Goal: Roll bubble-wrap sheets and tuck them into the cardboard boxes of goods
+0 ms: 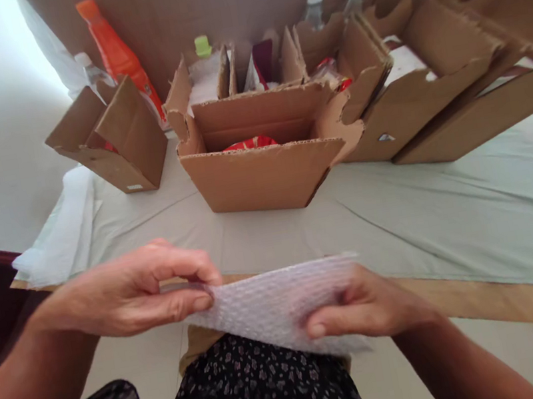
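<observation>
A sheet of bubble wrap (258,305) stretches between my two hands, just above my lap. My left hand (154,288) pinches its left end between thumb and fingers. On the other side my right hand (359,309) grips the wider end, thumb in front and fingers behind, partly seen through the plastic. The right end looks slightly blurred. Beyond the hands stands an open cardboard box (263,176) with a red packet (252,142) inside; neither hand touches it.
Several more open cardboard boxes (433,99) line the back. A smaller box (120,141) stands left, near an orange bottle (119,54). Folded bubble wrap (62,232) lies on the pale cloth (273,239) at the left. Clear bottles with white caps (317,6) rise behind the boxes.
</observation>
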The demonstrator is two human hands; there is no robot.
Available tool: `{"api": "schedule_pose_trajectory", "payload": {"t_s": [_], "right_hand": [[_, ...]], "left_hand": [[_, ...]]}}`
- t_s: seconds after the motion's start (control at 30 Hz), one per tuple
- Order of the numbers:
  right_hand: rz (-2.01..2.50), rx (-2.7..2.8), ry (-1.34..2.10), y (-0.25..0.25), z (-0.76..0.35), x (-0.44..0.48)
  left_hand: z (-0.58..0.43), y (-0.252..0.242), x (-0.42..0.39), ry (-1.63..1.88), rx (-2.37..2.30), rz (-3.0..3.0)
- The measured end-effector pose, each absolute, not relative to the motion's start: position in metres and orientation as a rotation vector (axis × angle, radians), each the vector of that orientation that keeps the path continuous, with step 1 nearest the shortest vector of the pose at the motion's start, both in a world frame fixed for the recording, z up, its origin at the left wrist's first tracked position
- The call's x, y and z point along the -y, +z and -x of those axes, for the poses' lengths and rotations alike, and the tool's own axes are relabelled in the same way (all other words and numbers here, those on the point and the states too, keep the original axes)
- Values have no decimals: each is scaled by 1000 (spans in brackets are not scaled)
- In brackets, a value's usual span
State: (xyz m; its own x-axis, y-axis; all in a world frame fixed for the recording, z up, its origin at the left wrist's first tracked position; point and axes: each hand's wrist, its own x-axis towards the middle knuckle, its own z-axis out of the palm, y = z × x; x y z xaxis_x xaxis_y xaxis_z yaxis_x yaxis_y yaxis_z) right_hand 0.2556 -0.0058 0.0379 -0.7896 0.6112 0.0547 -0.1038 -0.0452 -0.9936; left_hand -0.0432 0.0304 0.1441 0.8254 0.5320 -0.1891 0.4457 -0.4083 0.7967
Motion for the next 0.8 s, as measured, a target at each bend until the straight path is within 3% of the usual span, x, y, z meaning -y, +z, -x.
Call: {"api": "schedule_pose_trajectory", "payload": {"t_s": [0.17, 0.27, 0.37, 0.47, 0.63, 0.8], "right_hand": [[879, 1624, 1693, 25, -255, -3], [1200, 1500, 1446, -16, -254, -17], [1388, 1484, 1261, -47, -261, -26], [1505, 1531, 1080, -53, -279, -19], [1467, 2048, 427, -39, -320, 30], [1305, 2575, 179, -45, -331, 76]], "left_hand": [[33, 136, -50, 192, -943, -2370], [21, 91, -56, 451, -1227, -2576], [15, 39, -38, 619, -1177, -2758], [23, -1, -2, 556, -959, -2800], [50, -36, 49, 325, -962, -2756], [63, -53, 54, 194, -939, -2818]]}}
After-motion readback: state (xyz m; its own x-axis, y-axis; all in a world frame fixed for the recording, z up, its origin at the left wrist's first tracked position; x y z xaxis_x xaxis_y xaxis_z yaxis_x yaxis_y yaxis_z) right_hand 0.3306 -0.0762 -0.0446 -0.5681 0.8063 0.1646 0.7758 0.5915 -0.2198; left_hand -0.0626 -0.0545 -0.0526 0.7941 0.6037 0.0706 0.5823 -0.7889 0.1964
